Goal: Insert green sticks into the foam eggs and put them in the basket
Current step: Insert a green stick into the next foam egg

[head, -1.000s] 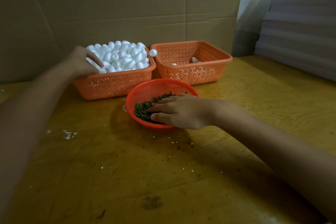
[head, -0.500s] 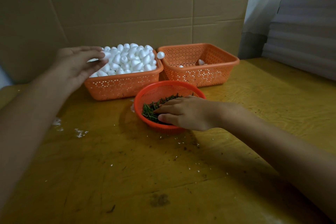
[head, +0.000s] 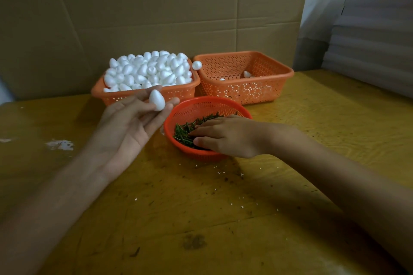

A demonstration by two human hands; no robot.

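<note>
The left hand, palm up, pinches 1 foam egg between thumb and fingertips, just in front of the full basket of eggs. The right hand lies in the round red basket, fingers stretched out together, resting on the green sticks. Behind stands a 2nd square basket, nearly empty.

On the counter a basket heaped with foam eggs stands back left, a second basket just right of it, cardboard behind both, a bowl of sticks in front under the right hand, and the left hand holds a single egg left of the bowl
</note>
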